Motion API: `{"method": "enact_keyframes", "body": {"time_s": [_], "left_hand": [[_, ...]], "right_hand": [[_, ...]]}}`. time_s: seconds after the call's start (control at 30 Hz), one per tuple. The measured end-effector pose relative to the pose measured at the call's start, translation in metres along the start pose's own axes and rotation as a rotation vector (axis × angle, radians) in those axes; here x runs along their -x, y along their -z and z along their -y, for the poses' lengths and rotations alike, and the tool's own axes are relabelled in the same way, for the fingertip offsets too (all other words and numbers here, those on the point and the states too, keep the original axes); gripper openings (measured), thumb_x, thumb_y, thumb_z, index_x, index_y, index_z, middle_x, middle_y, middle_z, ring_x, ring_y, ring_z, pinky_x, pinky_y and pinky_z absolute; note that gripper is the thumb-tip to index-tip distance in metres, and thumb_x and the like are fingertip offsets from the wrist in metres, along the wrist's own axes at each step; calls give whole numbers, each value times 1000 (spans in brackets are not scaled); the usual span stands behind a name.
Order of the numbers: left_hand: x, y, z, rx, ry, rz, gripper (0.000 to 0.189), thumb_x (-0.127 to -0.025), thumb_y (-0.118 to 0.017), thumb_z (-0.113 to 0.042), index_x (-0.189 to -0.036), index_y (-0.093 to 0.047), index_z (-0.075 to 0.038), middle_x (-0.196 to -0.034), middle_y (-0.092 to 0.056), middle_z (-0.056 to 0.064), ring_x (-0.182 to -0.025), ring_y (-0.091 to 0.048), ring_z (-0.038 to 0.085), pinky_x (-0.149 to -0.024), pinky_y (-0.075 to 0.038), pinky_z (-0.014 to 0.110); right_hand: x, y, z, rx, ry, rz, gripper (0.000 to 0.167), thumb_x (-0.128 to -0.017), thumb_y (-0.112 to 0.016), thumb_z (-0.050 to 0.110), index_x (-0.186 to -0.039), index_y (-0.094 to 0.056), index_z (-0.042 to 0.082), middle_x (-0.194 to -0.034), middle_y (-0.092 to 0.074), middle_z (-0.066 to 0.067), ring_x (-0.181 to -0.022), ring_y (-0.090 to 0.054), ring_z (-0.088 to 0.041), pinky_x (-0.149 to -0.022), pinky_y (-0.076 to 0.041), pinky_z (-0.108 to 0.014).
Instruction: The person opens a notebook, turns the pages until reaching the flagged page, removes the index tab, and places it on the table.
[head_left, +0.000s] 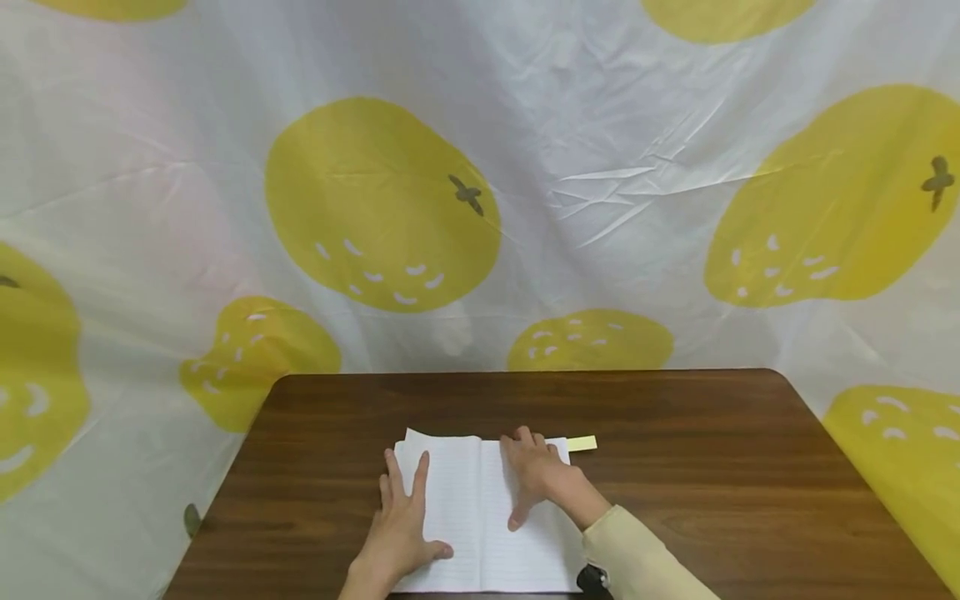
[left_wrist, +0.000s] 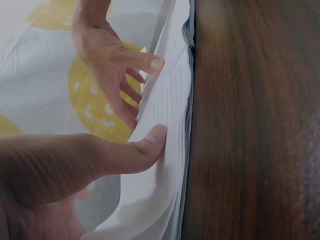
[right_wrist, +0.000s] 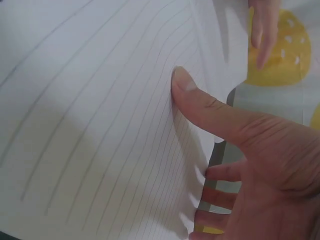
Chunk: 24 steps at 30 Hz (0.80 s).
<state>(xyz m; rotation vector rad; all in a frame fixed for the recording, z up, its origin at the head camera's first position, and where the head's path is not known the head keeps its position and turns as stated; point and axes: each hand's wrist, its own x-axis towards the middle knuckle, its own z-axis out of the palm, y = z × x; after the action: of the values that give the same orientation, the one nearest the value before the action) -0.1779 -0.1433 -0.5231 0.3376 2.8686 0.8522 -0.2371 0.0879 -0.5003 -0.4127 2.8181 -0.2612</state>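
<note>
One open notebook (head_left: 454, 500) has the left hand (head_left: 397, 527) spread wide over its left half, the right hand (head_left: 534, 468) likewise over its right, neither gripping it.

Cream sleeve (head_left: 637, 557), black wrist piece (head_left: 592, 578), bare hands (head_left: 402, 527)

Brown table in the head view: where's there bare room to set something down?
The table shows bare wood right of the notebook and sleeve, left of the left hand, and behind the notebook toward the curtain. Crowded: the notebook, with the right hand over it too.
</note>
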Motion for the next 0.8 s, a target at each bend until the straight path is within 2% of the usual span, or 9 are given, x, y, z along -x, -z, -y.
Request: {"method": "enact_keyframes", "body": {"time_s": [0.07, 0.17, 0.27, 0.33, 0.4, 0.57, 0.7, 0.8], "left_hand": [[0, -1, 0, -13, 10, 4, 133, -62, -97, -32, -163, -13, -12, -160, 18, 39, -143, -8, 70, -96, -32, 84], [0, -1, 1, -43, 10, -7, 128, -62, -97, -35, -161, -20, -9, -161, 16, 39, -145, -3, 67, -100, -21, 88], [0, 1, 2, -80, -11, -25, 124, -60, -97, -38, -158, -28, -6, -162, 13, 38, -148, 2, 64, -103, -8, 88], [0, 2, 2, -98, -30, -32, 122, -59, -97, -38, -156, -33, -4, -163, 10, 38, -149, 1, 61, -105, -5, 87], [0, 4, 2, -112, -51, -27, 119, -59, -96, -38, -155, -36, -3, -163, 7, 38, -150, 0, 60, -108, -5, 85], [0, 5, -1, -128, -111, 13, 107, -64, -93, -33, -154, -41, -7, -164, -4, 37, -150, -9, 59, -112, -14, 80], [-2, 4, -2, -69, -126, 106, 97, -71, -88, -25, -155, -41, -14, -164, -11, 34, -150, -14, 58, -113, -18, 77], [-3, 3, -3, -34, -128, 165, 93, -74, -86, -23, -155, -42, -18, -164, -16, 33, -149, -17, 58, -111, -21, 78]], "right_hand": [[1, -2, -1, 4, 9, -14, 125, -44, -103, 43, -147, -43, 6, -140, -43, -17, -130, -45, -38, -105, -42, -56], [3, -3, -2, 18, 20, -44, 125, -44, -103, 44, -147, -43, 6, -143, -43, -19, -134, -44, -41, -107, -40, -58], [6, -4, -1, 37, 22, -65, 124, -46, -102, 45, -148, -43, 7, -148, -41, -21, -138, -41, -43, -111, -36, -60], [9, -5, 1, 45, 27, -85, 123, -46, -102, 45, -148, -45, 6, -148, -41, -22, -138, -40, -44, -111, -35, -62], [12, -6, 2, 55, 33, -109, 121, -46, -102, 45, -146, -46, 5, -145, -43, -22, -137, -41, -45, -111, -33, -64], [22, -8, 3, 72, 50, -198, 115, -46, -101, 44, -140, -52, 1, -136, -50, -21, -132, -44, -45, -109, -32, -69], [31, -13, 0, 22, 58, -266, 113, -49, -100, 41, -139, -50, -4, -135, -52, -24, -129, -45, -48, -108, -31, -73], [39, -18, -2, -33, 55, -328, 114, -51, -100, 39, -142, -47, -5, -135, -53, -25, -123, -49, -50, -104, -36, -70]]}}
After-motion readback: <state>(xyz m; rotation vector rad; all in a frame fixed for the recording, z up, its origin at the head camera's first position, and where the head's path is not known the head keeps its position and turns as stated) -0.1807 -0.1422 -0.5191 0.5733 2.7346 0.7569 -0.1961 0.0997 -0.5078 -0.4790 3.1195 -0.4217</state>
